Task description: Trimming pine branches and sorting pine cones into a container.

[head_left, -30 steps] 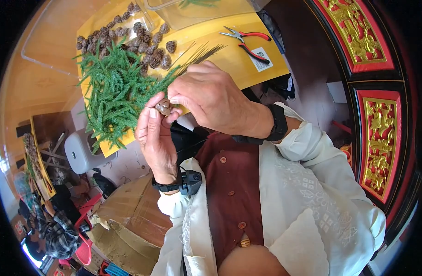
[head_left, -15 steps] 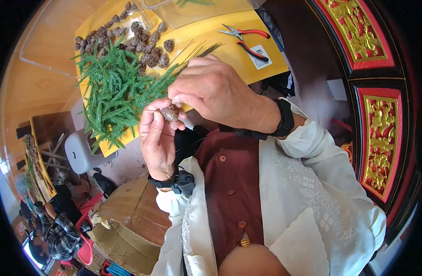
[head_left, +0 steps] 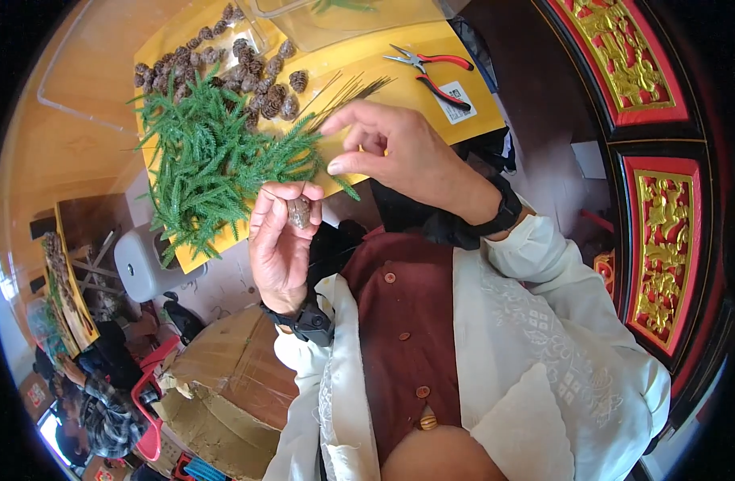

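A small brown pine cone [head_left: 300,212] is pinched between the thumb and fingers of my left hand [head_left: 281,232], just off the table's near edge. A thin dark wire seems to stick up from the cone. My right hand [head_left: 399,152] hovers to the right with thumb and forefinger apart, and nothing shows between them. Beyond its fingertips lie several thin dark wires [head_left: 347,98] on the yellow tabletop. Green artificial pine sprigs [head_left: 203,152] are heaped left of my hands. Behind them spreads a group of loose pine cones [head_left: 255,76].
Pliers with red and black handles [head_left: 431,68] rest at the table's right, over a white label [head_left: 455,103]. A clear plastic box [head_left: 335,32] stands at the back. Lower left are a grey stool [head_left: 147,264], a torn cardboard box [head_left: 223,377] and another person [head_left: 111,417].
My right hand has drawn away from the pine cone, up and to the right, and its fingers have parted. The left hand still holds the cone, now turned more upright.
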Demonstrator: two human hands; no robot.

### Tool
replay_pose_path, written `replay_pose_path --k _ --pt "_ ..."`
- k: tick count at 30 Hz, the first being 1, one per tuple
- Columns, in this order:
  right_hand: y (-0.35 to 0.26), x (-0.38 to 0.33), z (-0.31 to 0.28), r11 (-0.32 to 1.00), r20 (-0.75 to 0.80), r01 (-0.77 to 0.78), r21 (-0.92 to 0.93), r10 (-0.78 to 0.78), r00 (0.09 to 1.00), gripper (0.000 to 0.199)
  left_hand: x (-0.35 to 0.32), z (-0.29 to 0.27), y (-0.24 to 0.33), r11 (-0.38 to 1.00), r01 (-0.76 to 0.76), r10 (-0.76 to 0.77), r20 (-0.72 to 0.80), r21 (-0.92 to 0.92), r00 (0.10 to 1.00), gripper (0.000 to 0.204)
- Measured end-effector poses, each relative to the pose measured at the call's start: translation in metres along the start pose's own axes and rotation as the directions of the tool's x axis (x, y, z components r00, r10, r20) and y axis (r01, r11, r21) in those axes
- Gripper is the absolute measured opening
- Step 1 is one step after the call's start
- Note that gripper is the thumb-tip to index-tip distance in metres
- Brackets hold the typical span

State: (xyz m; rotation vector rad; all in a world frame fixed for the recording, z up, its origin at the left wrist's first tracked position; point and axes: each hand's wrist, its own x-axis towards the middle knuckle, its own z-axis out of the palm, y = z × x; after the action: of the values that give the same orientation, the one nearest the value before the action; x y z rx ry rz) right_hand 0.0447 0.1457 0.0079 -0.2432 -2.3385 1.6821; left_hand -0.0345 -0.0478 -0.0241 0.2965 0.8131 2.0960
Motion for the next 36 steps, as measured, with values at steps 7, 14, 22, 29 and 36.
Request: replay_pose_path --k 7,14,22,29,36 --pt "0.019 0.002 0.016 0.957 0.149 -0.026 0.288 -0.018 0.989 0.016 0.004 0.013 -0.003 0.999 -0.038 0.038 -0.106 0.001 0.994 0.035" --pt "-0.005 0.01 0.017 0.96 0.171 0.023 0.278 -0.073 0.983 0.017 0.002 0.019 -0.002 0.995 -0.036 0.051 -0.154 0.097 0.987 0.043" --pt "-0.008 0.016 0.026 0.879 0.274 -0.116 0.463 -0.017 0.962 0.012 0.002 0.029 -0.002 0.985 -0.04 0.075 -0.206 0.168 0.976 0.042" --pt "-0.011 0.012 0.025 0.772 0.305 -0.27 0.575 0.104 0.947 0.01 -0.001 0.029 -0.002 0.952 0.104 -0.05 -0.188 0.288 0.981 0.029" --pt "-0.005 0.004 0.035 0.893 0.001 -0.027 0.449 0.03 1.0 0.01 0.004 0.034 -0.007 0.974 0.021 0.039 -0.256 0.226 0.966 0.015"
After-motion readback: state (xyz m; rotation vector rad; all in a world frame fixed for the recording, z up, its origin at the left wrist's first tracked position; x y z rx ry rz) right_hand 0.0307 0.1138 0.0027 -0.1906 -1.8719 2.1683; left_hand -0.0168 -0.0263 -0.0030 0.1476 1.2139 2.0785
